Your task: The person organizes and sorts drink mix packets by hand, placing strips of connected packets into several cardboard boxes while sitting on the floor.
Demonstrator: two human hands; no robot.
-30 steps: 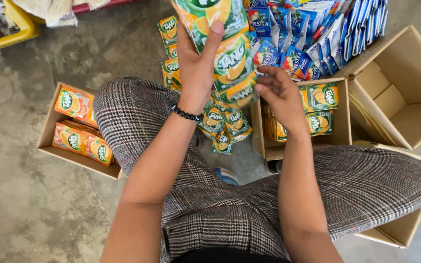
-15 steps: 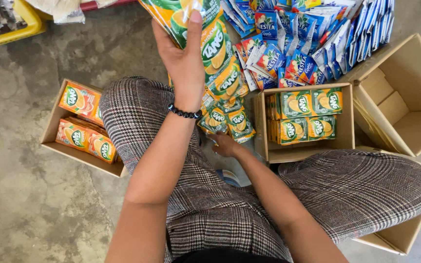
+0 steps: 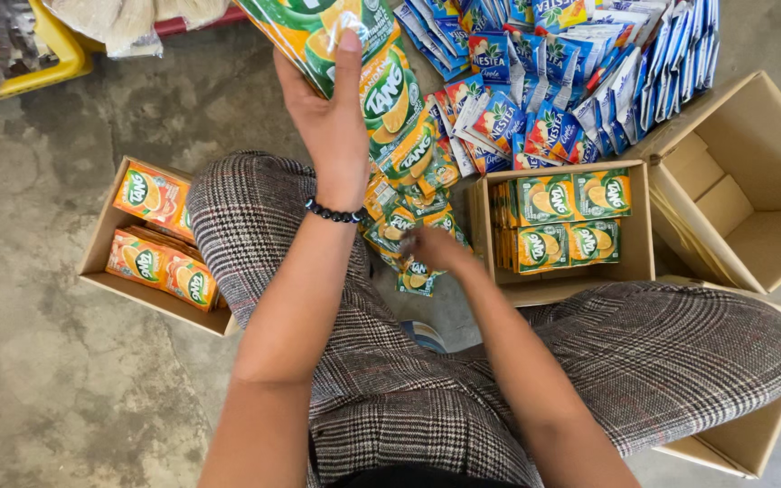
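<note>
My left hand (image 3: 332, 122) is raised and grips the top of a long hanging strip of green drink-powder sachets (image 3: 390, 108). The strip trails down between my knees. My right hand (image 3: 436, 248) is low at the strip's bottom end, closed on the lowest sachets (image 3: 413, 276). A black bead bracelet (image 3: 332, 214) sits on my left wrist. Just right of my right hand stands a cardboard box (image 3: 630, 267) packed with green sachets (image 3: 562, 221).
A box (image 3: 97, 248) of orange sachets lies by my left knee. Blue sachets (image 3: 571, 72) are heaped at the top. An empty carton (image 3: 743, 181) stands at the right, another (image 3: 743, 443) by my right leg. A yellow crate (image 3: 38, 72) is at the top left.
My right hand dropped from the upper part of the strip to its bottom end. My left hand stayed raised, holding the strip's top.
</note>
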